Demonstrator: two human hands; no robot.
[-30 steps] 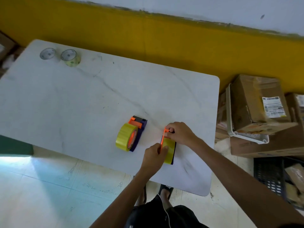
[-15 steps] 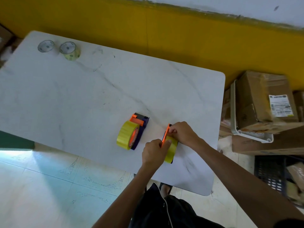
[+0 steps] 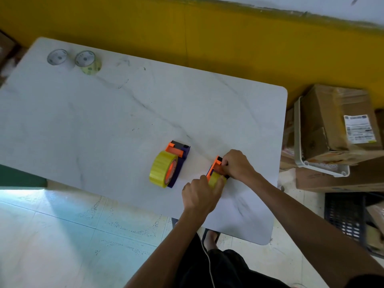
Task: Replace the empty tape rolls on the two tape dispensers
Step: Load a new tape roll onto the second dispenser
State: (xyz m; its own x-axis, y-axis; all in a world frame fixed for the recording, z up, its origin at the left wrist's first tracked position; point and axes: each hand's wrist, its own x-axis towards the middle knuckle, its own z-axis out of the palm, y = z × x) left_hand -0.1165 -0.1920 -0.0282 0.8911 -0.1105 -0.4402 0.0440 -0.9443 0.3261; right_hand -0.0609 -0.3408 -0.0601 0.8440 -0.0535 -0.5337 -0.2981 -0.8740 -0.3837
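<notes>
Both hands grasp the second dispenser (image 3: 217, 167) on the worktop (image 3: 104, 121): left hand (image 3: 200, 193) on its yellow roll (image 3: 215, 179), right hand (image 3: 236, 164) at the orange front; misthreaded tape could stick.

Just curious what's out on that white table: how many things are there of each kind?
Tape dispensers loaded with yellow tape: 2, one standing free, one held by both hands
Empty-looking tape rolls at the far left corner: 2, one greyish, one pale yellow
Total: 4
</notes>
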